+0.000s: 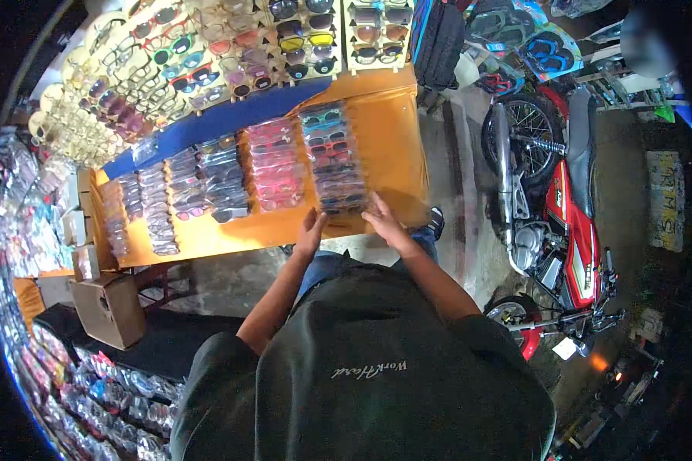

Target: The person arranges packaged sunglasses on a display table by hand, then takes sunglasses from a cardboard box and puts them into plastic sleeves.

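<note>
A row of sunglasses in clear plastic sleeves (333, 161) runs down the right part of the orange-covered table (392, 138). At the near end of that row, my left hand (309, 233) is by the left corner, fingers stretched forward. Opposite it, my right hand (387, 223) is by the right corner with its fingers extended. Between them lie dark sunglasses (344, 206). Whether my fingertips press on the sleeves is too small to tell. To the left is a row of pink-framed glasses (274, 165), and beyond it a row of black ones (223, 180).
Tilted display boards of glasses (305, 38) stand along the table's back. A black bag (438, 46) hangs behind the right corner. To the right is a parked red motorcycle (573, 223). A cardboard box (109, 311) and more packaged goods (115, 399) are on my left.
</note>
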### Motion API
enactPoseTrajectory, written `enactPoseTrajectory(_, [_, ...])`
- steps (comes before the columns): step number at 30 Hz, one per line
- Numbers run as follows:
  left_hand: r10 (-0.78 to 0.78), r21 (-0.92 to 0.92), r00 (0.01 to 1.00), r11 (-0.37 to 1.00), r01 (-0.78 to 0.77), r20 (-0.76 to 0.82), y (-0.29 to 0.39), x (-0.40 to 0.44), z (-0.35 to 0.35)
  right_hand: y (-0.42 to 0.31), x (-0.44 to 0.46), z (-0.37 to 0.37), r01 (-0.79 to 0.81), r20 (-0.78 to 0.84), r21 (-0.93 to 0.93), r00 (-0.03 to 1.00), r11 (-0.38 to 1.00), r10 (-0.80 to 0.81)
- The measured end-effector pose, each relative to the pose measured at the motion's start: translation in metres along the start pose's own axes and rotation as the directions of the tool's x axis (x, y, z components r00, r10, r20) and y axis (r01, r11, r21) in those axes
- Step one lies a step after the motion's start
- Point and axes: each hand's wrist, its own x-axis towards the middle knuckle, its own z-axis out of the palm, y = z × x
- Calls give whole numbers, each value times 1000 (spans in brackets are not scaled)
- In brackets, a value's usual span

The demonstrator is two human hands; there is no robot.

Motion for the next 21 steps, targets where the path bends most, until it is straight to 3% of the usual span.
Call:
enactPoseTrajectory(2, [19,66,996,998,-13,-89,-12,-4,-7,-1,2,-6,5,-27,-44,1000,999,-6])
enactPoseTrajectory(6, [65,79,985,995,-53,-159,-4,-23,-24,-23,6,-15,25,-3,85,1000,996,-25])
enactPoseTrajectory(12, [32,-97,916,992,-77,-400,-8,-59,-44,-47,49,-37,184,89,-195,982,964,-169])
enactPoseTrajectory(14, [78,-195,866,961,-197,-493,-18,-75,-48,-63,59,-32,231,118,-245,971,941,-207])
enactPoseTrajectory(19, [-56,-285,683,931,-228,-729,-35,-128,-64,-100,74,13,433,221,-260,897,863,-384])
enactPoseTrajectory(21, [-98,-321,647,917,-235,-756,-36,-149,-82,-121,68,47,467,301,-325,875,822,-378])
